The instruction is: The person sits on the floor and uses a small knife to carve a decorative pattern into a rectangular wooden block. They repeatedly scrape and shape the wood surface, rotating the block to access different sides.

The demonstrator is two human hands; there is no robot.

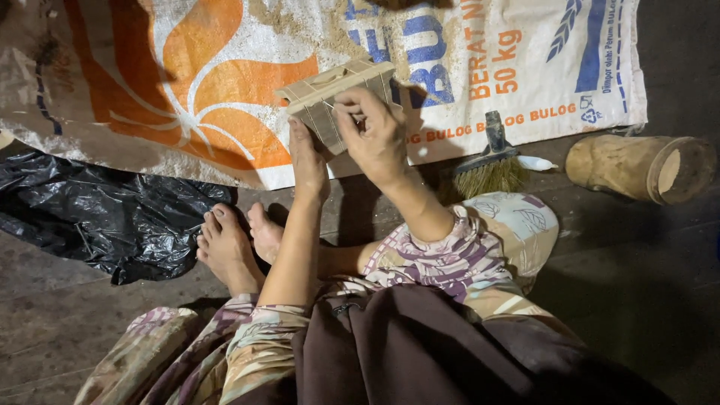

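Both hands grip a small bamboo cage (pixel 337 97): left hand (pixel 307 154) beneath, right hand (pixel 373 131) pinching its bars, above the woven sack (pixel 225 90).

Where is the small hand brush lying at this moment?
In the head view the small hand brush lies on the floor, right of the right hand, at the lower edge of the woven sack, with a brown cylindrical container further right.

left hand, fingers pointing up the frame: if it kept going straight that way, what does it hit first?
The left hand already touches the small wooden slatted frame, so that comes first. Past it lies the woven sack spread on the floor, though the depth between them is hard to judge.
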